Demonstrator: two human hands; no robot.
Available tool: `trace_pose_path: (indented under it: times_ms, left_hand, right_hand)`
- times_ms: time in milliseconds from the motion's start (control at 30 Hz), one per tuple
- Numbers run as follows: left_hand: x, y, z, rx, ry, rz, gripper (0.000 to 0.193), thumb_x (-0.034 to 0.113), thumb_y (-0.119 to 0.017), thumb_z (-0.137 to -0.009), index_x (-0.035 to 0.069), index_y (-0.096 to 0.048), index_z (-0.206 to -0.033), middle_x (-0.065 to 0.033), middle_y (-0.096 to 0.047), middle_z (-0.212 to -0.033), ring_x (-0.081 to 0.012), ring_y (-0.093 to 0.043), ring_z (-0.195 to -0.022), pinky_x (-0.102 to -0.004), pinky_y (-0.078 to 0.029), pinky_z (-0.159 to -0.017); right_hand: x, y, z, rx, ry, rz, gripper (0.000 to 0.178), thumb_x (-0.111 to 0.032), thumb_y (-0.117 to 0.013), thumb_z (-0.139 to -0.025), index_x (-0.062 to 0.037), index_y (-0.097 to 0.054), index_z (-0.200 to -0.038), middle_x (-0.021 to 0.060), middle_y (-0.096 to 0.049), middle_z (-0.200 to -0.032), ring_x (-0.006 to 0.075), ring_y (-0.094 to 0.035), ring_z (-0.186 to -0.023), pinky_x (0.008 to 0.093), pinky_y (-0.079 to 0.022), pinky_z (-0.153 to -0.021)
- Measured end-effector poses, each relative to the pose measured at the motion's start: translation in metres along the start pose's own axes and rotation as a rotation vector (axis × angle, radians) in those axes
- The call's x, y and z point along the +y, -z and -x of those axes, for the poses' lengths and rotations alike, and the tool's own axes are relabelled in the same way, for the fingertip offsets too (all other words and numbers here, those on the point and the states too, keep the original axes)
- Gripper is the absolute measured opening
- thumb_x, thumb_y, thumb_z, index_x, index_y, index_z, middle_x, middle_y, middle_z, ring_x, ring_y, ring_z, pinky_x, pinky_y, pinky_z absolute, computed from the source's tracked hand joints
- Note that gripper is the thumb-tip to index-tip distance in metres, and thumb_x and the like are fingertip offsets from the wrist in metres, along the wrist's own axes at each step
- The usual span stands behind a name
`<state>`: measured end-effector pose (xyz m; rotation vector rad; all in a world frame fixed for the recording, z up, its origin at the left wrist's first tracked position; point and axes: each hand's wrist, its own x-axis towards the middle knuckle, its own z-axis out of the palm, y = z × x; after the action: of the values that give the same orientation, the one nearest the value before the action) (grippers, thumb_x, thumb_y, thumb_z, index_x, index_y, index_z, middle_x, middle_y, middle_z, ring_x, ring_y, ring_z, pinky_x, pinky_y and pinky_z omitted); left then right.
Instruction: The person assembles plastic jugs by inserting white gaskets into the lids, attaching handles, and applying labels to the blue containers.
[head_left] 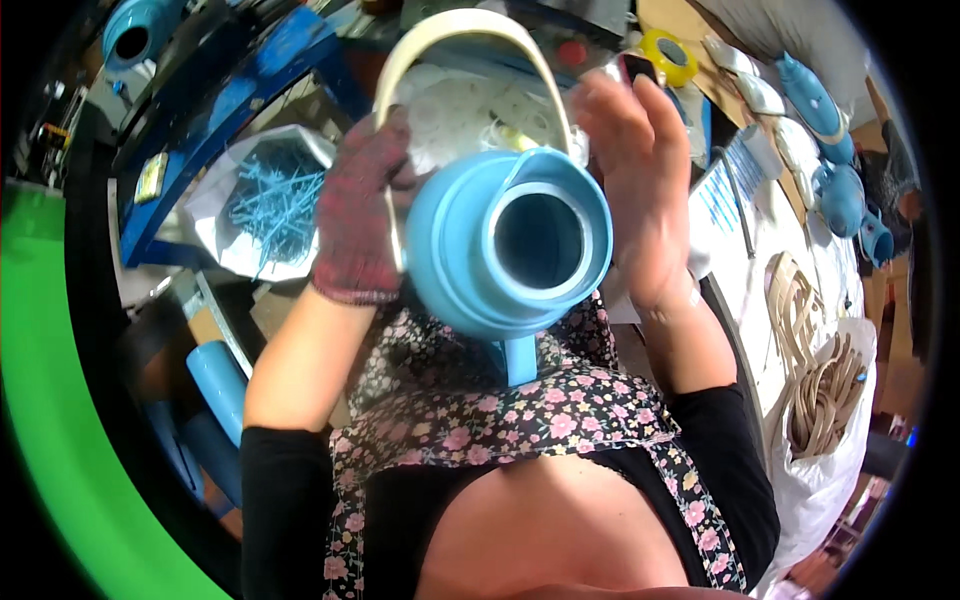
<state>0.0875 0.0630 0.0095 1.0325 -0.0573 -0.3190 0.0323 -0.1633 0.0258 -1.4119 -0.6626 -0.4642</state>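
Observation:
A light-blue jug with a round open mouth and a spout is in front of my chest. Its blue side grip points down toward my apron. A cream arched handle rises over the jug's far side, its ends down by either flank. My left hand, in a dark red glove, is closed around the handle's left arm beside the jug. On the other side my bare right hand has its fingers stretched out, close to the handle's right end; whether the palm touches the jug is hidden.
A white bag of thin blue strips lies to the left, by a blue metal frame. Several blue jugs stand at the far right. A white sack holds cream curved handles. A yellow tape roll lies beyond my right hand.

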Motion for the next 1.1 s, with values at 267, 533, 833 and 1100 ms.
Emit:
trace_pose_path:
  times_ms: [267,533,833,1100]
  left_hand:
    - [-0.013,0.018,-0.037,-0.075,-0.758,-1.314,0.034,0.013,-0.055,-0.091,0.002,-0.051,-0.123,-0.0177,-0.052,-0.124,-0.0252,-0.056,-0.108,-0.034,-0.046,-0.09]
    - [-0.033,0.272,-0.016,0.076,-0.937,-1.818,0.035,0.008,-0.059,-0.088,0.008,-0.055,-0.122,-0.0091,-0.056,-0.119,-0.0219,-0.056,-0.104,-0.0321,-0.048,-0.084]
    - [-0.081,0.294,0.105,0.514,0.118,-1.001,0.05,0.038,-0.055,-0.09,0.005,-0.055,-0.127,-0.0168,-0.053,-0.132,-0.0309,-0.05,-0.121,-0.036,-0.038,-0.102]
    - [-0.115,0.358,0.232,0.861,0.097,-1.582,0.042,0.037,-0.057,-0.086,0.007,-0.062,-0.115,-0.0155,-0.059,-0.122,-0.0323,-0.053,-0.117,-0.0405,-0.041,-0.1]
  right_hand:
    - [-0.039,0.086,0.04,0.81,-0.269,0.254,0.08,-0.011,-0.078,-0.066,-0.0109,-0.04,-0.137,0.0087,-0.05,-0.122,0.0191,-0.052,-0.111,0.0403,-0.046,-0.094]
    - [-0.143,0.292,0.24,1.462,0.041,-0.112,0.034,-0.041,-0.058,-0.092,-0.0116,-0.055,-0.11,0.0055,-0.062,-0.098,0.0182,-0.061,-0.083,0.0325,-0.056,-0.065]
    - [-0.136,0.357,0.198,1.052,-0.376,0.099,0.034,-0.031,-0.059,-0.093,-0.0084,-0.055,-0.118,0.0113,-0.058,-0.113,0.0214,-0.057,-0.099,0.037,-0.048,-0.088]
    - [-0.03,0.144,0.059,0.482,-0.988,-0.061,0.032,-0.024,-0.055,-0.097,-0.0052,-0.056,-0.122,0.0074,-0.062,-0.112,0.016,-0.059,-0.098,0.0299,-0.046,-0.087]
